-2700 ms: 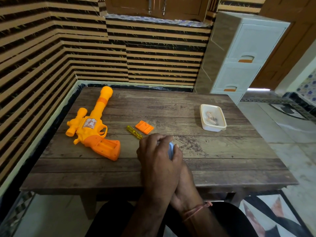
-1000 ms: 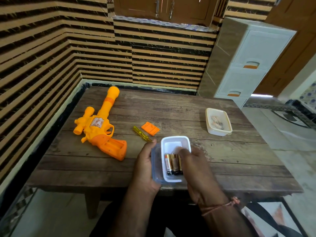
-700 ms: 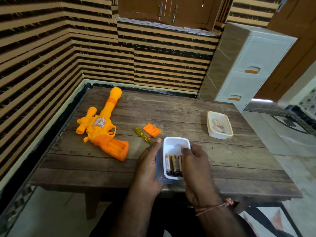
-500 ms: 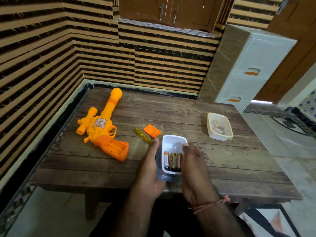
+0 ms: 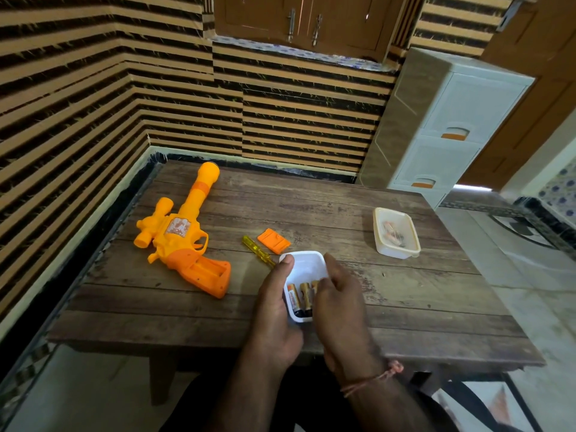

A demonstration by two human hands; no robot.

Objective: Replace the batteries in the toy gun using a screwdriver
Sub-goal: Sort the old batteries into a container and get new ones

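While the left hand (image 5: 274, 310) grips the small white plastic tub (image 5: 307, 266) over the wooden counter (image 5: 405, 291), the right hand (image 5: 338, 302) reaches in, fingers curled toward the copper-topped batteries (image 5: 297, 299); whether it has pinched one cannot be told. Best practice: lift one cell, carrying it to the orange plastic toy gun (image 5: 184, 241) lying open-gripped at left.

Left hand (image 5: 276, 310) cupping, thumb extending toward 12 o'clock, fingers curling around held tub. Right hand (image 5: 338, 302) at its 3 o'clock, fingers bending down inside, forearm trailing toward 5 o'clock.
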